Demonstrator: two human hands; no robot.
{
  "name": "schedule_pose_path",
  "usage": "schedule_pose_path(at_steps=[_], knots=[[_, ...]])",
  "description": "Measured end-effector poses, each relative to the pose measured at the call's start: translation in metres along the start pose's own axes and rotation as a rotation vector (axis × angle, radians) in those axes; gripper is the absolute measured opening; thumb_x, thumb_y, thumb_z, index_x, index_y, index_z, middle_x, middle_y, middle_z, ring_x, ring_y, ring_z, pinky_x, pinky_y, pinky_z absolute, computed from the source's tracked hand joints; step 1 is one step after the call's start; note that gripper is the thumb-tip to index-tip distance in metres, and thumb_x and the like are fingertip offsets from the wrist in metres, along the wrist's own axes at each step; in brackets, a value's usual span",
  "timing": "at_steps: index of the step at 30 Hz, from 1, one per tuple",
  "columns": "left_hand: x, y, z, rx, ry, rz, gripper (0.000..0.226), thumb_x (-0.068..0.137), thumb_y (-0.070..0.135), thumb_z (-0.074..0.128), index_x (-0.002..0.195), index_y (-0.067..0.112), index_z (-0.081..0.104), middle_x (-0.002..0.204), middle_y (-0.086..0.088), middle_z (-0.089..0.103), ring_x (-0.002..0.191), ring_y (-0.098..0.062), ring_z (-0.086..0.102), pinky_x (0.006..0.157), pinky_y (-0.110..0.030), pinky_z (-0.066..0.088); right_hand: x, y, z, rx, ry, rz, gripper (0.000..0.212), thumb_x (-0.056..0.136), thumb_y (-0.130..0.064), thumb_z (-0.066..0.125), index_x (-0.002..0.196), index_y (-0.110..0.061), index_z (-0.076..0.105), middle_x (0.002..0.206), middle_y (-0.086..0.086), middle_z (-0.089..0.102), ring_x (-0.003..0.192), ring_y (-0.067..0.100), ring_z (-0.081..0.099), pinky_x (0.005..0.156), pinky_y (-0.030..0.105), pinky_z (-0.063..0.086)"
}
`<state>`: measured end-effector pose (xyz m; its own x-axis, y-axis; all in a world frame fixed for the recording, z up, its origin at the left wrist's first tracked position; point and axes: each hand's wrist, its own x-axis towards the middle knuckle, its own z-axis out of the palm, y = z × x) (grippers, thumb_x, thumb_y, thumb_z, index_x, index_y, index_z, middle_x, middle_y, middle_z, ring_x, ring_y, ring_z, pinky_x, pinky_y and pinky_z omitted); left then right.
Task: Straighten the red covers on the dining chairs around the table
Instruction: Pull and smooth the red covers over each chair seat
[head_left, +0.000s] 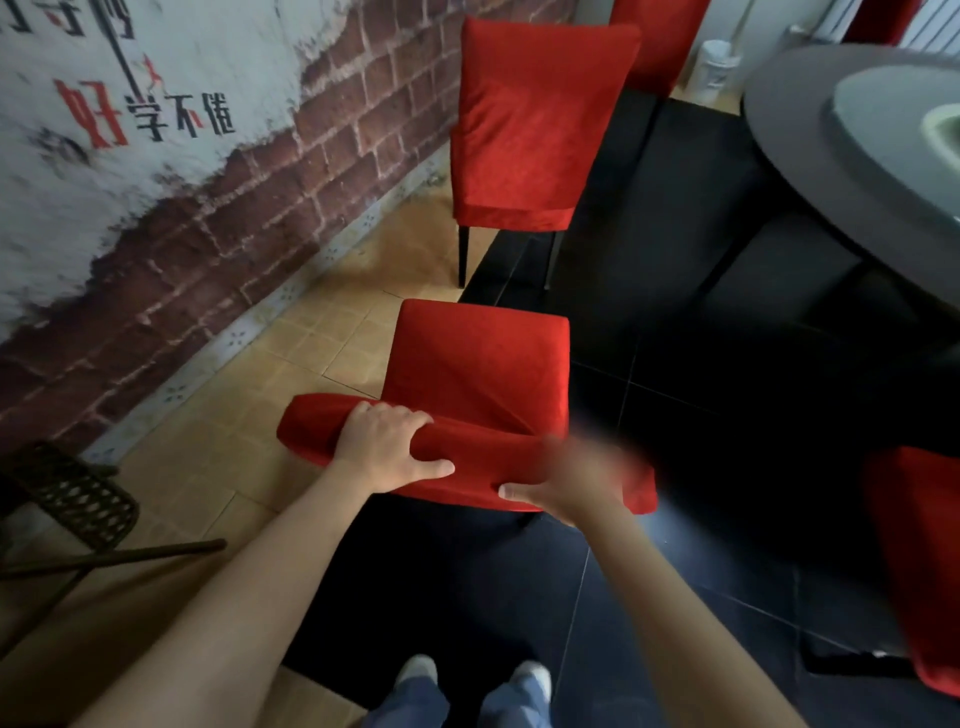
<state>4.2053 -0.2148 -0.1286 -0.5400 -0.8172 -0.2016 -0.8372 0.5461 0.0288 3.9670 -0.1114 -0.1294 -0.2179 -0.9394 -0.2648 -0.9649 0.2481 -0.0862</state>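
On tan tiles (291, 338) — brick wall (291, 156).

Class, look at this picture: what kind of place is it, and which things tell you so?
Probably a restaurant dining room. A round dark table has matching red-covered chairs set around it, and the brick-patterned wall carries painted Chinese lettering, as decor.

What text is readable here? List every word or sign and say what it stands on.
"好学不倦": on the painted wall, "好" in red, the rest black.
Characters at the wall's top edge: cut off, unreadable.
White container by the table: too blurred to read.
Red cover: no text.
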Motion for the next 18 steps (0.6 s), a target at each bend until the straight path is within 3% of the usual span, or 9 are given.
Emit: schedule_pose_path(at_steps=[10, 18], knots=[[-0.008, -0.011, -0.001, 0.043, 0.0, 0.094, 0.1, 0.058, 0.094, 0.016, 0.128, 0.033, 0.054, 0.116, 0.011, 0.064, 0.108, -0.014, 0.058, 0.099, -0.037, 0.037, -0.034, -0.019, 0.007, 0.052, -0.017, 0.091, 0.1, 0.044, -0.102, 0.025, 0.111, -0.033, 0.052, 0.102, -0.006, 0.063, 0.1, 0.022, 0.057, 0.095, 0.045, 0.032], [-0.017, -0.022, 0.003, 0.055, -0.023, 0.202, 0.099, 0.061, 0.094, 0.016, 0.13, 0.032, 0.051, 0.119, 0.009, 0.062, 0.11, -0.015, 0.056, 0.102, -0.037, 0.036, -0.061, -0.039, 0.015, 0.069, -0.003, 0.186, 0.098, 0.044, -0.101, 0.026, 0.111, -0.035, 0.052, 0.101, -0.008, 0.062, 0.099, 0.019, 0.056, 0.094, 0.041, 0.031]])
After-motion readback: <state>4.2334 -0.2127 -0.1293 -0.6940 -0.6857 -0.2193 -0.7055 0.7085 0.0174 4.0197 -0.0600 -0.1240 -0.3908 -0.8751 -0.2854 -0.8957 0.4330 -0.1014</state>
